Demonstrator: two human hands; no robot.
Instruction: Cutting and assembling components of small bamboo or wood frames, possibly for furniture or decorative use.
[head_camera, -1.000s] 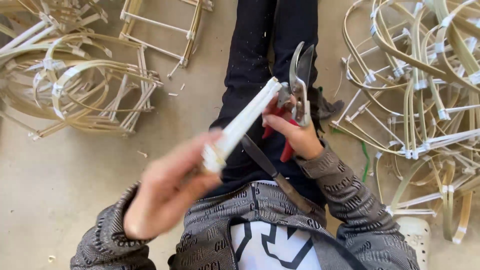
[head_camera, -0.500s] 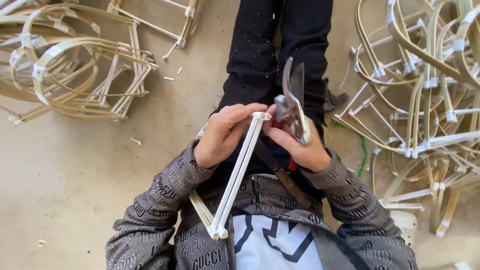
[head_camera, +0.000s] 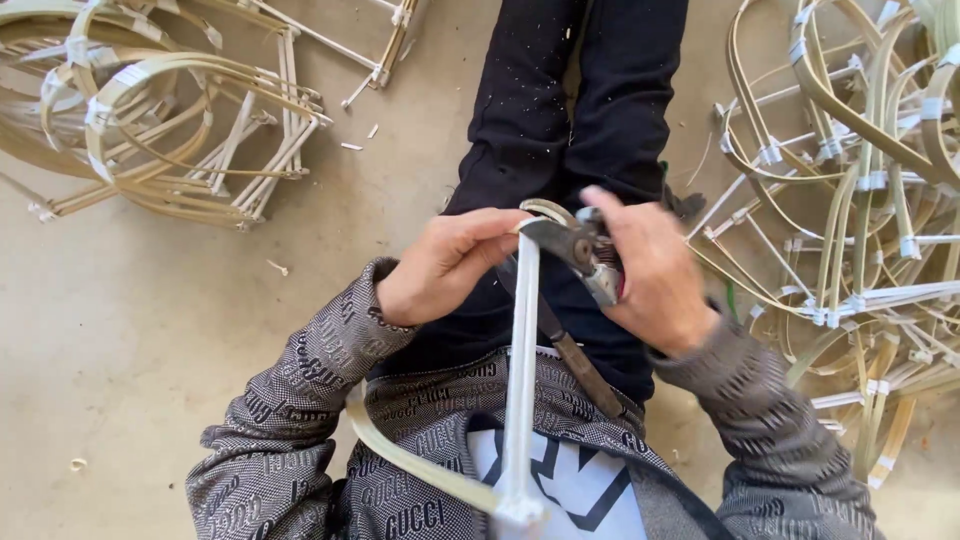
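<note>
The person is sitting on a concrete floor (head_camera: 150, 350), looking down at both hands in front of their dark trousers (head_camera: 570, 110). The left hand (head_camera: 445, 265) is closing around the top end of a pale bamboo strip frame (head_camera: 522, 360), fingers curled over it and thumb pressing from the side. The frame is running straight down toward six o'clock, across the patterned grey sweater (head_camera: 400, 440), ending in a white taped joint (head_camera: 518, 505) near the bottom edge, where a curved strip is branching off toward eight o'clock.

The right hand (head_camera: 655, 270) is gripping a pair of metal shears (head_camera: 580, 250), fingers wrapped tight round the handles. The blades are pointing toward nine o'clock and meeting the frame's top end just beside the left fingertips; they appear to be biting on the strip, though the contact is partly hidden by the hand. A brown strap (head_camera: 585, 370) is lying diagonally across the lap below the shears.

At ten o'clock from the hands, well apart, a pile of finished bent frames (head_camera: 160, 120) is lying on the floor. At three o'clock another, larger heap of frames (head_camera: 860, 200) is spreading beside the person's right leg. Small offcuts (head_camera: 352, 146) are scattered near the left pile.
</note>
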